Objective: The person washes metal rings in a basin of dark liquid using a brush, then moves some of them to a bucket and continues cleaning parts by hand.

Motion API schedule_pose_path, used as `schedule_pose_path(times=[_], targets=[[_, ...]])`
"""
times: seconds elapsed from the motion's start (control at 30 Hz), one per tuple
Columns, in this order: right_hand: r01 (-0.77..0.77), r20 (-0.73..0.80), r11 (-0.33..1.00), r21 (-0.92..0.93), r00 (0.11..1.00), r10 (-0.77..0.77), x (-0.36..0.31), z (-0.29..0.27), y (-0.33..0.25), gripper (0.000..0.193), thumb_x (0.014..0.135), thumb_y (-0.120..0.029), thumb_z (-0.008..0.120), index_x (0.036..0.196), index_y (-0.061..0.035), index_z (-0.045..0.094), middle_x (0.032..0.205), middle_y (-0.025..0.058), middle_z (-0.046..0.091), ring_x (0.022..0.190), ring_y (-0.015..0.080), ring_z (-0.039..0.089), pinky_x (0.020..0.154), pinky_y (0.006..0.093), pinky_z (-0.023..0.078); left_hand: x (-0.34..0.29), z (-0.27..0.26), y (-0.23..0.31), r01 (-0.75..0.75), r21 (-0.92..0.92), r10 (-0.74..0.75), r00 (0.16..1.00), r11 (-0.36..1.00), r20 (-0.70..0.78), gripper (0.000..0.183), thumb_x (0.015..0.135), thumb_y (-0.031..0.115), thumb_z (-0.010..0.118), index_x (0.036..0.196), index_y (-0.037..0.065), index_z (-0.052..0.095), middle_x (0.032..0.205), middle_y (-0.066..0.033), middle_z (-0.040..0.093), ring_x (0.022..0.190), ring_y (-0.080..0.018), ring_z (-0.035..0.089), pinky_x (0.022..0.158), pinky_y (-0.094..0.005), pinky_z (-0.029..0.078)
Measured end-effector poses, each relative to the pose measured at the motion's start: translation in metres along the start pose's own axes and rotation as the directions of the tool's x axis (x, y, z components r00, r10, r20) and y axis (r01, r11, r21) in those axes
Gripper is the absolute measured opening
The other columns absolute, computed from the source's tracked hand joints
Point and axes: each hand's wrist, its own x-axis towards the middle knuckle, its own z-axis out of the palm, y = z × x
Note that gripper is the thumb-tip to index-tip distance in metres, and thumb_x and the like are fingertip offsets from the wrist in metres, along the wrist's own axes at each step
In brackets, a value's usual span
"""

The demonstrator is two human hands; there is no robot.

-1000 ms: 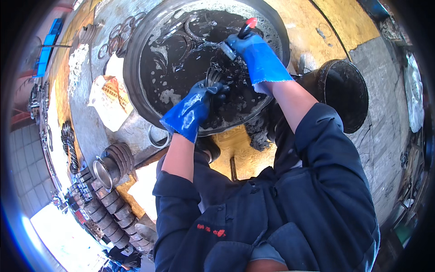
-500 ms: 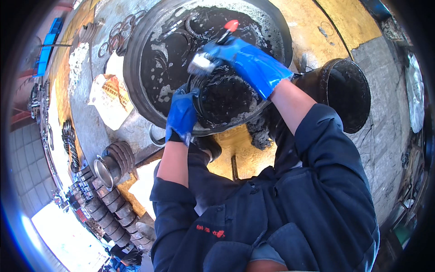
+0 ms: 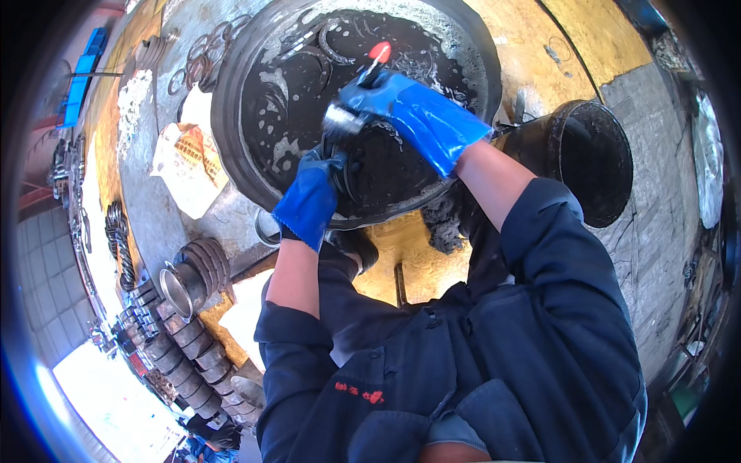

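Over the near part of a wide dark tub [image 3: 231, 123], both gloved hands are closed on something, near each other. The left hand [image 3: 309, 185] is clamped on a stack of dark rings [image 3: 344, 176], and the right hand [image 3: 378, 96] grips what looks like a brush [image 3: 342, 120], its red handle end pointing away from the person. The brush head is blurred, so I cannot tell whether it touches the rings.

For brushing well, in my judgement, the left hand should hold the stack firm but low, so that drips fall back into the liquid [image 3: 394, 166]. Strokes should follow the curve, and the rings should be turned little by little, because the part under the fingers gets no bristles. Wet metal may slip easily.

The rings look thin, black and wet, lying close together; their number I cannot tell. Farther in the tub, a curved piece [image 3: 333, 48] lies among foam. Outside stand a white bag [image 3: 189, 162] at left and a black drum [image 3: 590, 162] at right.
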Motion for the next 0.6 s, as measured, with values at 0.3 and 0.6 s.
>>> schedule_pose_path(times=[0.3,0.6], targets=[[-0.240,-0.271,0.826,-0.510,0.956,0.111,-0.005,-0.010,-0.010,0.037,0.078,-0.041,0.065,0.098,-0.0099,0.070,0.092,0.0119,0.069,0.083,0.0249,0.065,0.079,0.0362,0.049,-0.031,0.025,0.023,-0.158,0.236,0.142,0.986,0.959,0.082,0.021,0.088,0.009,0.060,0.108,0.001,0.063,0.091,-0.0086,0.066,0.074,-0.0169,0.063,0.068,-0.0278,0.052],[-0.437,-0.490,0.843,-0.313,0.835,0.251,-0.005,-0.044,-0.025,0.044,0.076,-0.042,0.063,0.102,-0.0066,0.069,0.097,0.0180,0.068,0.087,0.0295,0.066,0.081,0.0374,0.050,0.005,0.027,0.019,0.220,0.195,-0.252,0.955,0.956,0.158,0.027,0.083,0.014,0.069,0.105,0.001,0.063,0.082,-0.0096,0.069,0.066,-0.0171,0.062,0.062,-0.0240,0.048]])
